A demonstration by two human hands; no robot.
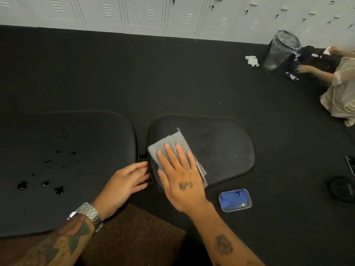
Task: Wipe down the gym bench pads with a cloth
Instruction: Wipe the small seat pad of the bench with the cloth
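Two black bench pads lie side by side. The small seat pad (221, 146) is on the right and the long back pad (67, 150), worn with several small tears, is on the left. A folded grey cloth (171, 143) lies on the left part of the seat pad. My right hand (180, 177) presses flat on the cloth with fingers spread. My left hand (126, 181), a metal watch on its wrist, rests at the gap between the pads, its fingers touching the seat pad's left edge.
A clear plastic box (235, 200) with blue cloth inside sits on the black floor just right of my right arm. A mesh waste bin (278, 50) and a crumpled white tissue (252, 60) stand by the white lockers. Another person (342, 89) crouches at the far right. A black weight plate (342, 189) lies at the right edge.
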